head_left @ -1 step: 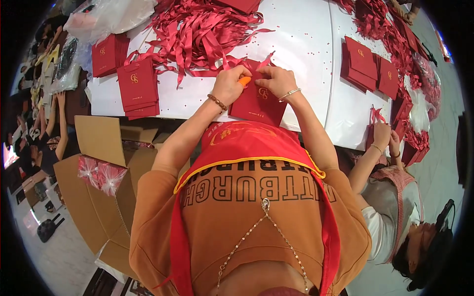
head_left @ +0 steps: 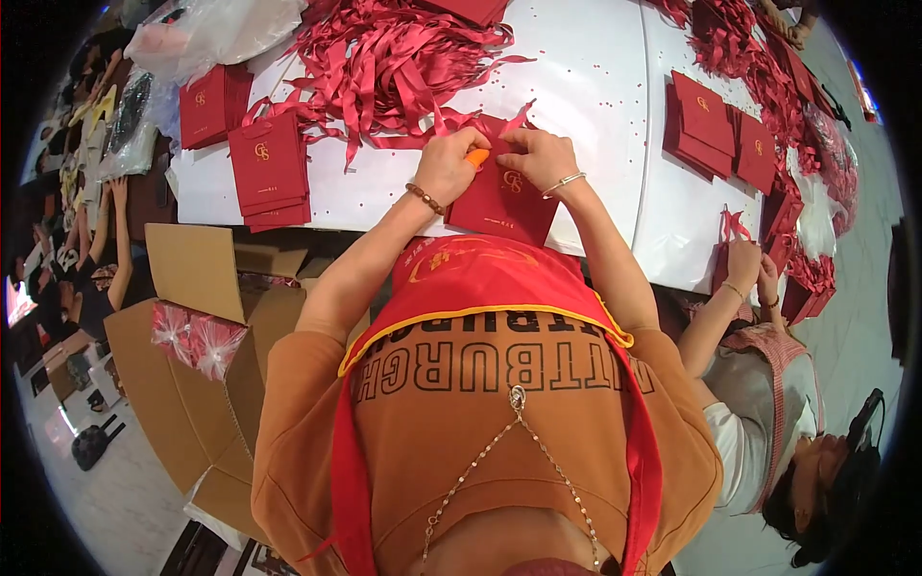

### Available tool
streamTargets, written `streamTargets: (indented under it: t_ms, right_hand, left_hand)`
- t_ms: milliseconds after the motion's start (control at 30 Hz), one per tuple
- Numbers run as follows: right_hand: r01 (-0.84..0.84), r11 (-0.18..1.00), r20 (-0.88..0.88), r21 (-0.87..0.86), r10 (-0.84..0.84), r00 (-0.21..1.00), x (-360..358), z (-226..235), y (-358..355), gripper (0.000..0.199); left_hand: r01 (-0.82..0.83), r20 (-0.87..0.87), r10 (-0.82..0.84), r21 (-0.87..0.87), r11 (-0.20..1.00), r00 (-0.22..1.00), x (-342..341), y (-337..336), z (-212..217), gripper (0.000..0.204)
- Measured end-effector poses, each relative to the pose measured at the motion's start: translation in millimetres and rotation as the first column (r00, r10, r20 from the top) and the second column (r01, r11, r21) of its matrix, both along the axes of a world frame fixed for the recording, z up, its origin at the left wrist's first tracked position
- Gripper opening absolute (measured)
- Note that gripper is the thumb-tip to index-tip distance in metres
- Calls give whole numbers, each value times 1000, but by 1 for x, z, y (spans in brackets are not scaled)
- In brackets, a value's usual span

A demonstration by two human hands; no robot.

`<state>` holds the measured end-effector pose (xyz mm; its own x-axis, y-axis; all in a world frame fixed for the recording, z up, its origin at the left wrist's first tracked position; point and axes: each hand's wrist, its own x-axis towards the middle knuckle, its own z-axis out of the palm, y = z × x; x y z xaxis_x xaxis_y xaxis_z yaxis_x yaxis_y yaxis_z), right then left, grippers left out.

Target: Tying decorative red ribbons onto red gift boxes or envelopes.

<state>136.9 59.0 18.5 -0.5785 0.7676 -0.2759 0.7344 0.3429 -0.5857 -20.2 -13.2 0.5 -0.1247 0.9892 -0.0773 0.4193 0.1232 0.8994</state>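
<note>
Left of the red paper bag (head_left: 504, 206), a stack of similar bags (head_left: 269, 171) is lying on the white table (head_left: 595, 86), with a ribbon pile (head_left: 394, 58) lying beyond it. The bag is resting at the table's near edge. The left hand (head_left: 447, 165) is pinching its top edge, fingers closed around an orange tool (head_left: 477, 157). The right hand (head_left: 540, 156) is gripping the same top edge, fingers curled on it.

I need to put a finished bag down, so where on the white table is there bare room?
The widest bare patch of the white table lies right of the right hand, bordered by the ribbon pile and the flat red bags. A smaller strip lies between the left hand and the bag stack. The ribbon side is crowded.
</note>
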Motion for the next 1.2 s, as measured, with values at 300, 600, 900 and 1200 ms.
streamTargets:
  t_ms: [300,600,900,1200]
  right_hand:
    - [14,1000,18,16,-14,1000,2,0,-1,36]
    - [15,999,-6,29,-14,1000,2,2,-3,34]
    - [4,996,-44,92,0,999,4,-6,-6,29]
    - [4,1000,-79,-2,-4,997,2,-1,-13,23]
  left_hand:
    - [-22,71,26,-52,998,997,2,3,-6,11]
    - [10,6,-10,0,1000,1000,5,4,-4,10]
    - [49,-186,-37,58,997,982,9,4,0,10]
    - [96,-363,-34,155,983,931,20,3,12,19]
